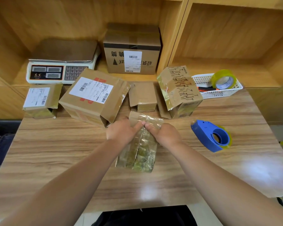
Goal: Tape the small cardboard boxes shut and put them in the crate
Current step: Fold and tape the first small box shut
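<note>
Both hands on a small taped box at the centre of the table.

The left hand (121, 132) and right hand (164, 135) grip the far end of the small brown cardboard box wrapped in glossy clear tape (138, 154), thumbs meeting on its top. It lies on the wood-grain table (55, 144). A blue plastic tape dispenser (211, 136) lies to the right, apart from it. Along the far edge are a small white-labelled box (41, 100), a larger labelled box with an open flap (93, 95), a plain small box (142, 97) and a black-patterned box (178, 92). Beyond them sit a white electronic scale (60, 69) and a white mesh basket (219, 93) holding a yellowish tape roll (224, 79).
</note>
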Demonstrator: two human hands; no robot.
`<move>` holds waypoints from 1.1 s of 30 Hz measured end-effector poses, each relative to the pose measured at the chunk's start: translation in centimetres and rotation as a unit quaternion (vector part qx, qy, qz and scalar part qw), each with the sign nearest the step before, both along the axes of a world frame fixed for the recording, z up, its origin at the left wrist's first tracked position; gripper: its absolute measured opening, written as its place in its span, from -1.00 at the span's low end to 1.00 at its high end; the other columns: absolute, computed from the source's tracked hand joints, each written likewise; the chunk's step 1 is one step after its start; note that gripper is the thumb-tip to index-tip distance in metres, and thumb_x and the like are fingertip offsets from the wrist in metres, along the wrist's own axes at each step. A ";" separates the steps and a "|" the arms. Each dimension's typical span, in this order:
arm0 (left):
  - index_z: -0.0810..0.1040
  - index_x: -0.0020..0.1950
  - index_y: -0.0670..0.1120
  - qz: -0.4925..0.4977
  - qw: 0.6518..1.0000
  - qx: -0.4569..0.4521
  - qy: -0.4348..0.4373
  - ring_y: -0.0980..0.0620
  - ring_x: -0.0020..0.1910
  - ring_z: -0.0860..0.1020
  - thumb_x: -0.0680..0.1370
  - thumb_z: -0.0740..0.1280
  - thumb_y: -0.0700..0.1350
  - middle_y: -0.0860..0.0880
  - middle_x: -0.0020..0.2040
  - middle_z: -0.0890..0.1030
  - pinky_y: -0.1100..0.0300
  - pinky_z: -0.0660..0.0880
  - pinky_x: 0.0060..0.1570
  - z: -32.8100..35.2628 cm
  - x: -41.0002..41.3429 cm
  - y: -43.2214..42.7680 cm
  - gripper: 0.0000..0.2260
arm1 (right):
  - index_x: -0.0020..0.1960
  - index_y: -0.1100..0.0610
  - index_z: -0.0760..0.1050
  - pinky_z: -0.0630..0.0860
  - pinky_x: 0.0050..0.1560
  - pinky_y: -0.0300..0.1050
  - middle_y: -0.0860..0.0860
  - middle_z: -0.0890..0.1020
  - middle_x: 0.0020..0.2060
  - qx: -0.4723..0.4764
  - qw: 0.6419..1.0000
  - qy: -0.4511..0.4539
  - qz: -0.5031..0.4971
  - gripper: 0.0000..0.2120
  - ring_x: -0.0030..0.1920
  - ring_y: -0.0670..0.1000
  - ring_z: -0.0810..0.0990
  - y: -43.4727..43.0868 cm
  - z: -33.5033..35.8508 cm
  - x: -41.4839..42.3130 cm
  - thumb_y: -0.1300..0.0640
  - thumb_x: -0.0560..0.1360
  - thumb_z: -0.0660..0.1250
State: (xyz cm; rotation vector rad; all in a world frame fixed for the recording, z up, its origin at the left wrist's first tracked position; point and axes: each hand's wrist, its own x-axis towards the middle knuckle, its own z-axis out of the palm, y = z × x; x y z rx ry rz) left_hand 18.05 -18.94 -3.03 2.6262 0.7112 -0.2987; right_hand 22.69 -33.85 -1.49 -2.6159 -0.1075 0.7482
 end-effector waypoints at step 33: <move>0.00 0.55 0.19 -0.126 0.953 -0.273 0.046 0.06 0.06 0.48 0.42 0.49 0.02 0.05 0.24 0.45 0.26 0.39 -0.10 -3.2 1.4 2.7 -0.14 | -0.34 -0.08 0.12 0.12 -0.44 -0.16 -0.13 0.32 -0.38 0.044 0.991 -0.124 0.027 -0.58 -0.23 0.00 0.39 0.0 -3.5 4.6 -0.22 0.52 0.24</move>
